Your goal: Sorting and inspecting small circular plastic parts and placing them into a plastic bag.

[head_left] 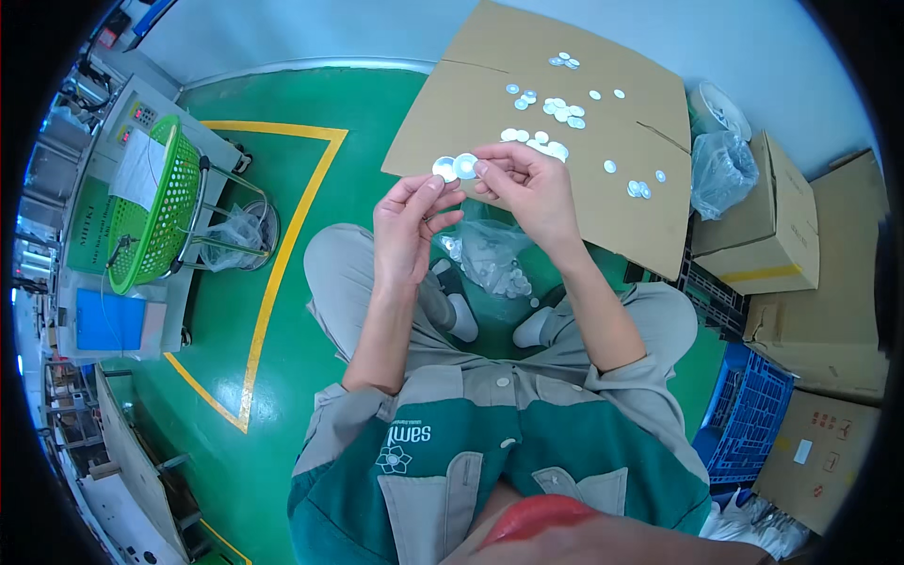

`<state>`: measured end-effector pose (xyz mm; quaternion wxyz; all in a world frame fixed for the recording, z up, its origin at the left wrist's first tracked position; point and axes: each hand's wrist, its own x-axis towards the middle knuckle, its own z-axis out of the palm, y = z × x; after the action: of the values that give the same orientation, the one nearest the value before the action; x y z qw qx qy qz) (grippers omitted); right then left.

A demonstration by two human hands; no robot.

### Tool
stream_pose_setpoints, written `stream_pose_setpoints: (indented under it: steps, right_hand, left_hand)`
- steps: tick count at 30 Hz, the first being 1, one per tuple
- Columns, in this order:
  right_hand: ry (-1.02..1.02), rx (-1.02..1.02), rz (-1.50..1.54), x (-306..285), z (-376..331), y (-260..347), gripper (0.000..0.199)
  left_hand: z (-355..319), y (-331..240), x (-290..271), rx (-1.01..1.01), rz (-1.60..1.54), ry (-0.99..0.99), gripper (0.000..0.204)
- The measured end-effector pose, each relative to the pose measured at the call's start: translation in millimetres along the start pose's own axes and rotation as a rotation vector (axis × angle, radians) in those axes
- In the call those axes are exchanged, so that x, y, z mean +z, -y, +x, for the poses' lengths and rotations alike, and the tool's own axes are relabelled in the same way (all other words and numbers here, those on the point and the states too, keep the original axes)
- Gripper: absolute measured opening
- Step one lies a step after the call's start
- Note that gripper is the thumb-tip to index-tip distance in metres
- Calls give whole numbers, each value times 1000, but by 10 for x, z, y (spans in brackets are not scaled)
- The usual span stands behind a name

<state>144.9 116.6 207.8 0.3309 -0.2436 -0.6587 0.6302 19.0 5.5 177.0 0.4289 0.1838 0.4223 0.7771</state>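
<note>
My left hand pinches a small round white disc between thumb and fingers. Right beside it, my right hand grips another disc with a pale bluish centre; the two discs overlap or touch at their edges. Both hands are held over the near edge of a flat brown cardboard sheet. On that sheet lie several like discs, in a larger cluster just past my right hand and in small groups farther off. Below my hands, a clear plastic bag with more discs sits between my feet.
To the left, a green perforated basket stands on a metal stand by a machine cabinet. At right are a cardboard box, a clear bag and a blue crate. A yellow line marks the green floor.
</note>
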Motion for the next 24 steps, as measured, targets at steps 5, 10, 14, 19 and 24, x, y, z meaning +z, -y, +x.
stream_pose_setpoints:
  steps: [5,10,14,19,24]
  right_hand:
    - [-13,13,93,37,-60,-106,20]
    - [-55,1,4,-31,-93,-302,20]
    - [-137,-15,-112,-243,-204,-530,19]
    - [245,531,-689,-710,-884,-2083,14]
    - [-12,857,-1084,-911,-1599,-3782,33]
  left_hand:
    - [-73,41,9,13,11,-15,18]
    - [0,197,111,-44,123,-27,17]
    - [227,430,-7,86,454,-86,19]
    - [469,907,-465,327,1291,71,14]
    - [490,1405,-454,424,1459,235,5]
